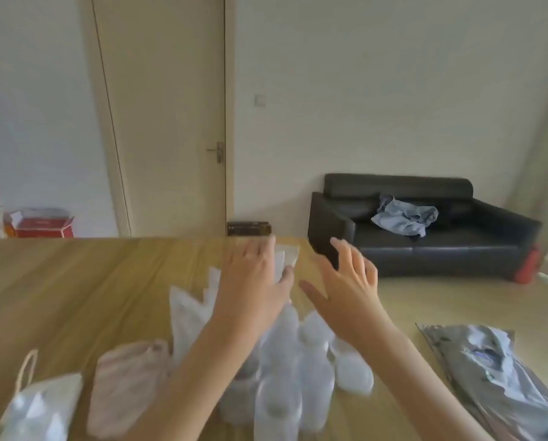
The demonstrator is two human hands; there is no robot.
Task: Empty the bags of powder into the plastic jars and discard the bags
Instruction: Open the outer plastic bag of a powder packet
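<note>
Several white bags of powder (188,316) lie in a row on the wooden table (75,281), running from the middle toward the far edge. My left hand (253,278) reaches over them, its fingers spread on the farthest white bag (287,254). My right hand (346,288) hovers open beside it, holding nothing. Below my forearms stands a cluster of clear plastic jars (285,377), blurred. A pinkish cloth pouch (126,380) lies to their left.
A paper bag with a rope handle (40,405) holding small bottles sits at the near left. A grey plastic mailer (495,374) lies at the near right. Beyond the table are a black sofa (425,230), a door and a red box (40,222).
</note>
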